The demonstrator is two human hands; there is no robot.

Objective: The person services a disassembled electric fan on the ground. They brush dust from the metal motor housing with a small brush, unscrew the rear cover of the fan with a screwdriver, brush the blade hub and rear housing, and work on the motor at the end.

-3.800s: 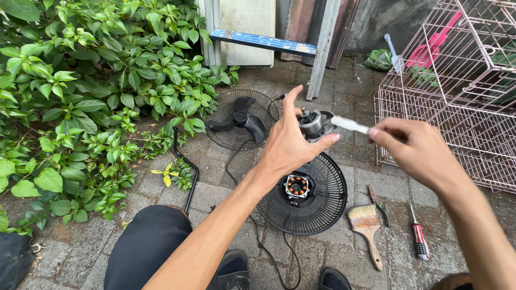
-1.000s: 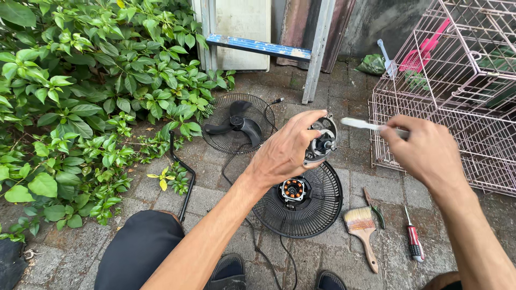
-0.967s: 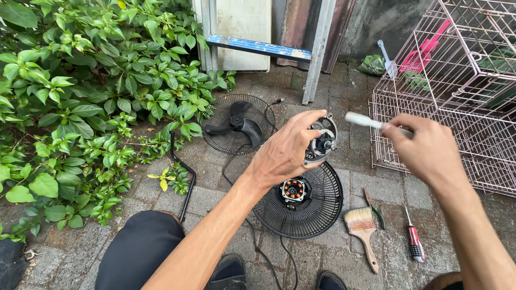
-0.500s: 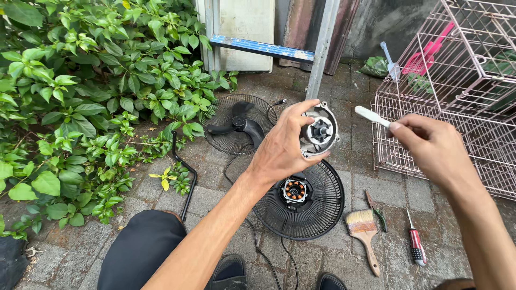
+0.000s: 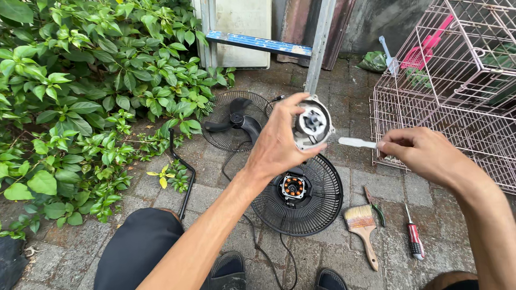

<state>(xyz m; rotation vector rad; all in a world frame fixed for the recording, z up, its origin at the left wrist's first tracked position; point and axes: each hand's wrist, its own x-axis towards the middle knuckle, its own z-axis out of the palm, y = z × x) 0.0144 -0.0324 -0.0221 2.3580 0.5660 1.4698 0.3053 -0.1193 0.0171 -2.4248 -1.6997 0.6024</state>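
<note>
Fingers of our left hand [image 5: 279, 145] wrap around a round grey motor housing [image 5: 312, 124], thumb on top and the other fingers hidden behind it, so that its open face with the pale hub points toward us. Our right hand [image 5: 424, 156] pinches the end of a thin white stick [image 5: 357, 142] between thumb and fingertips; we cannot tell what kind of tool it is. Its free tip points left and stops just short of the housing, not touching it.

Below the left fingers, on the paving, lies a black fan grille [image 5: 312, 207] with an orange-centred motor core [image 5: 293, 187] in its middle. Beyond the left fingers, farther from us, a second grille carries the black fan blade [image 5: 239, 121]. Under our right hand we see a paintbrush [image 5: 363, 228] with a wooden handle, a pair of pliers [image 5: 375, 203] just beside it, and a red-handled screwdriver [image 5: 413, 239]. Behind the right fingers stands a pink wire cage [image 5: 457, 80]. Green bushes [image 5: 80, 96] fill the ground far left of the left hand.
</note>
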